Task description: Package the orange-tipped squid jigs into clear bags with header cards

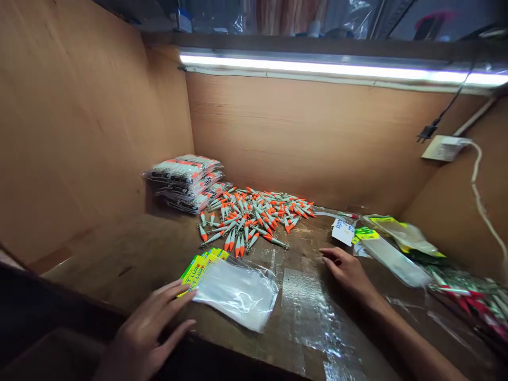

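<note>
Several bags (238, 291) lie by the desk's (107, 259) front edge, left hand (145, 328) touching, loosely open, apparently readying one; right hand (349, 272) half-curled, empty. Separating needs a pinch.

Packet stack (186, 182) is sitting in the bench's (107, 254) back-left corner. Lure pile (257, 211) is spreading along the back edge, right of the stack. Flat bags (238, 293) are lying before the pile, near the front edge, left hand (153, 323) resting at their left end. Right hand (349, 272) is sitting between those and a second bag group (397, 259) toward the right edge, tag (342, 233) lying at that group's left end. More lures (464, 296) are lying right of it, nearer the front.
</note>
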### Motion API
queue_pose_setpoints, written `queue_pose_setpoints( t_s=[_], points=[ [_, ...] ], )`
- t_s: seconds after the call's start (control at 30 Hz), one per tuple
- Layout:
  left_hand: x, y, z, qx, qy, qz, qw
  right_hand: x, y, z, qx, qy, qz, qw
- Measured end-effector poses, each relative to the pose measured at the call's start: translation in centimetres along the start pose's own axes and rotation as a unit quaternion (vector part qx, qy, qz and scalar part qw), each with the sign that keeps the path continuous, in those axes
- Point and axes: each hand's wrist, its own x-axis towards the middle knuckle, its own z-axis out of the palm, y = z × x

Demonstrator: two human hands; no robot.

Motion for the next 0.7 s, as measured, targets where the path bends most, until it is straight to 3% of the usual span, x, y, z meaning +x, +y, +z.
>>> queue_pose_setpoints(
  t_s=[0.07,0.13,0.23,0.33,0.4,0.47,0.53,0.6,0.7],
  points=[
    [4.8,1.5,1.8,-0.020,-0.108,0.065,0.992,1.5,1.1,-1.0,-0.149,0.040,-0.015,0.988],
    [8.3,2.5,3.4,-0.048,-0.162,0.101,0.981,3.1,2.2,-2.2,-0.283,0.072,-0.002,0.957],
    [10.9,2.7,4.9,-0.073,-0.184,0.109,0.974,5.1,3.3,-4.0,-0.360,0.091,0.024,0.928],
    [12.3,3.5,5.2,-0.094,-0.181,0.126,0.971,6.3,2.8,-5.5,-0.339,0.121,0.017,0.933],
    [13.7,5.2,5.5,-0.099,-0.166,0.126,0.973,6.5,1.1,-5.8,-0.255,0.173,-0.002,0.951],
    [15.3,7.5,6.3,-0.098,-0.134,0.113,0.980,6.0,-1.4,-5.1,-0.088,0.191,0.005,0.978],
    [16.7,9.8,7.7,-0.092,-0.091,0.104,0.986,4.9,-4.0,-3.5,0.118,0.105,0.066,0.985],
    [17.4,11.5,9.3,-0.078,-0.082,0.105,0.988,3.6,-6.3,-1.3,0.298,-0.004,0.133,0.945],
    [17.3,11.8,10.5,-0.069,-0.090,0.097,0.989,2.4,-8.1,1.5,0.431,-0.154,0.179,0.871]
  ],
)
